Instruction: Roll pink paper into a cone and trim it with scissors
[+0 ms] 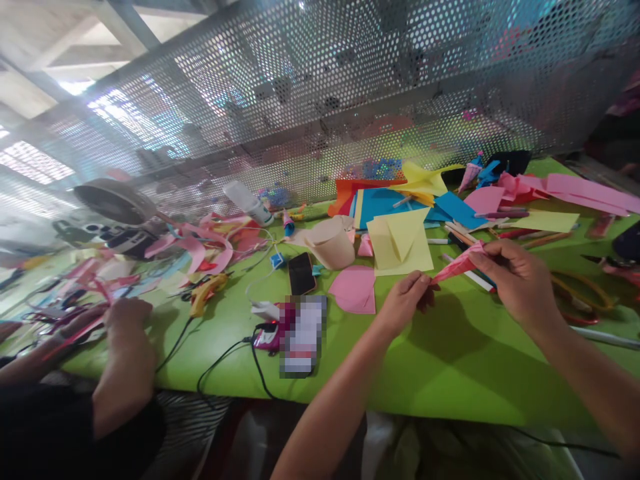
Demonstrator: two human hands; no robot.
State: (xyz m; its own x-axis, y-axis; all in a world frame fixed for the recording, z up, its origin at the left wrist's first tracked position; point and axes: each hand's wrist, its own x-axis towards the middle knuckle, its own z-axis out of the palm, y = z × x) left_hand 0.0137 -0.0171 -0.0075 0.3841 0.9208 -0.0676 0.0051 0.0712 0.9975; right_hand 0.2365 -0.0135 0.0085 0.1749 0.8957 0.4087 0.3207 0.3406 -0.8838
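A narrow pink paper cone [457, 265] is held above the green table [450, 373] between both my hands. My left hand [406, 298] pinches its pointed lower end. My right hand [515, 278] grips its wider upper end between thumb and fingers. A folded yellow sheet [400, 245] lies just behind my left hand. Beside that sheet, to the left, a pink paper piece [354, 290] rests flat.
Coloured paper sheets [395, 197] and pens are piled at the back right by a perforated metal screen [320, 87]. A beige cup [331, 244], a phone [301, 273], scissors [206, 291] and cables sit mid-table. Another person's arm [125, 347] works at the left among pink paper strips.
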